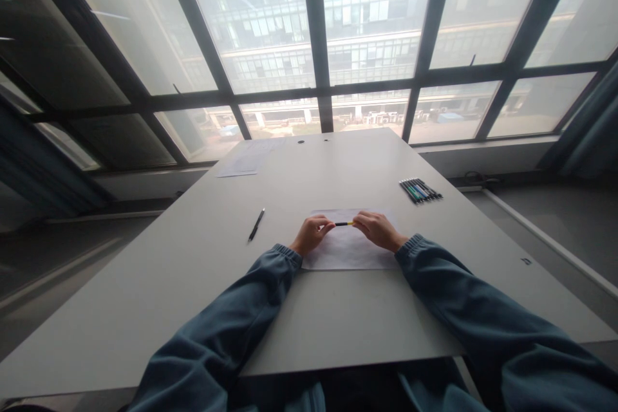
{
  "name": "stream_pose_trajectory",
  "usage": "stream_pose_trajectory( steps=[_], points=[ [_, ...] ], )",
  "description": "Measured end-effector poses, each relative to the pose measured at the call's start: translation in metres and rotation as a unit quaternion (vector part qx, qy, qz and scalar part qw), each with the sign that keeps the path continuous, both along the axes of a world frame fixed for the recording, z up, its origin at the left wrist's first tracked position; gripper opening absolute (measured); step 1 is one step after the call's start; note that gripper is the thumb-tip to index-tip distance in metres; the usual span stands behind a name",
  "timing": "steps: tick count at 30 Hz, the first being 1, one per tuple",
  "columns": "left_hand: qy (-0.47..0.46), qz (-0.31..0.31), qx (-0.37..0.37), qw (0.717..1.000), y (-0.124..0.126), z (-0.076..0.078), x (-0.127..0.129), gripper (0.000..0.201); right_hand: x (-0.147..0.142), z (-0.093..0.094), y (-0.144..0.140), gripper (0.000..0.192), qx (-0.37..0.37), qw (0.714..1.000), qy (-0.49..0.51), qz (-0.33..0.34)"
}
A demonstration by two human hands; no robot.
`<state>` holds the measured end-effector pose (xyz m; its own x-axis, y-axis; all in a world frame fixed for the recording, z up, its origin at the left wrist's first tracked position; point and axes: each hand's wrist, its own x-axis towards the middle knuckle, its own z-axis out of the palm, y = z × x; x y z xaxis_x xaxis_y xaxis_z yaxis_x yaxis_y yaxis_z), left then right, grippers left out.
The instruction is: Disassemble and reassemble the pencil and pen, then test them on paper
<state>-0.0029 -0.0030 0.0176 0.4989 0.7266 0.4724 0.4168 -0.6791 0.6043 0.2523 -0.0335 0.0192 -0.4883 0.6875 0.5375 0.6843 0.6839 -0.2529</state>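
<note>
Two blue sleeves [232,328] come up from the bottom, closest to us. They end in two hands over a white sheet of paper [347,251] on the big grey table [193,283]. The left hand [311,235] and the right hand [379,230] each pinch one end of a small yellow and black pen [344,224], held flat just above the paper. At ten o'clock from the hands lies one black pen [256,224]. At two o'clock sits a row of pens [420,190]. Far off at eleven o'clock lie more papers [244,161].
</note>
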Motion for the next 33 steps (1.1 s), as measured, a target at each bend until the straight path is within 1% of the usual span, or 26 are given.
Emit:
stream_pose_trajectory(
  steps=[4, 9, 12, 17, 22, 26, 29, 33],
  points=[
    [-0.006, 0.000, -0.002, 1.000, 0.0005, -0.0008, 0.0009, 0.034, -0.0003, 0.0002, 0.0002, 0.021, 0.003, 1.000, 0.002, -0.003],
    [0.012, -0.001, -0.021, 1.000, 0.0042, -0.0054, 0.0002, 0.043, -0.0012, 0.0012, -0.0004, 0.022, 0.015, 1.000, -0.009, -0.003],
    [0.020, -0.005, -0.024, 0.999, 0.0048, -0.0058, -0.0005, 0.043, -0.0013, 0.0017, -0.0001, 0.022, 0.024, 0.999, -0.021, -0.006],
    [0.022, -0.015, 0.011, 1.000, 0.0018, -0.0017, -0.0006, 0.039, -0.0015, 0.0010, 0.0010, 0.021, 0.017, 0.999, -0.032, -0.010],
    [0.021, -0.022, 0.039, 0.999, -0.0002, 0.0006, -0.0003, 0.036, -0.0021, -0.0015, 0.0014, 0.020, 0.002, 1.000, -0.022, -0.013],
    [0.025, -0.010, 0.039, 0.999, 0.0009, -0.0015, 0.0001, 0.030, -0.0019, -0.0025, 0.0021, 0.020, -0.005, 1.000, -0.002, -0.008],
    [0.002, 0.007, 0.035, 0.999, 0.0028, -0.0044, 0.0006, 0.023, -0.0018, -0.0021, 0.0019, 0.018, -0.012, 1.000, 0.018, 0.007],
    [-0.032, 0.037, 0.041, 0.998, 0.0042, -0.0053, 0.0001, 0.016, -0.0021, -0.0003, 0.0006, 0.024, -0.012, 0.999, 0.038, 0.015]
  ],
)
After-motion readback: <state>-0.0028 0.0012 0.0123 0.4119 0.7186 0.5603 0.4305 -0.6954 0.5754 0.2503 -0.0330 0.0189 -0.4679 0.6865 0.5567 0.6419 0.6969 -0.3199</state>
